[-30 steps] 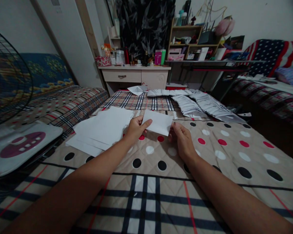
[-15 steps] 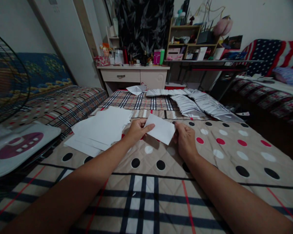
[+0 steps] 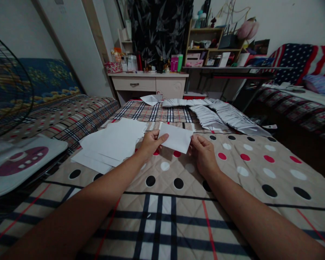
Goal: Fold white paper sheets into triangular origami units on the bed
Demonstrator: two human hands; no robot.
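Note:
A small white folded paper [image 3: 176,138] is held above the bed between my two hands. My left hand [image 3: 151,143] pinches its left end, with the thumb lying on top. At the right end, the fingertips of my right hand [image 3: 205,153] are closed on its edge. Left of my left hand lies a loose pile of larger white sheets [image 3: 116,139], spread unevenly on the bedcover. Beyond my right hand, rows of folded white papers [image 3: 229,116] lie overlapping. The underside of the held paper is hidden.
The quilted bedcover [image 3: 189,216] has dots and plaid stripes. A single white sheet [image 3: 151,99] lies at the bed's far edge, near the cream dresser [image 3: 143,83]. On the left are a fan [image 3: 9,86] and a white object with a purple print [image 3: 23,160].
The held paper has turned to lie more level and shifted slightly left. My right hand has moved a little left with it. The pile and the rows have stayed put.

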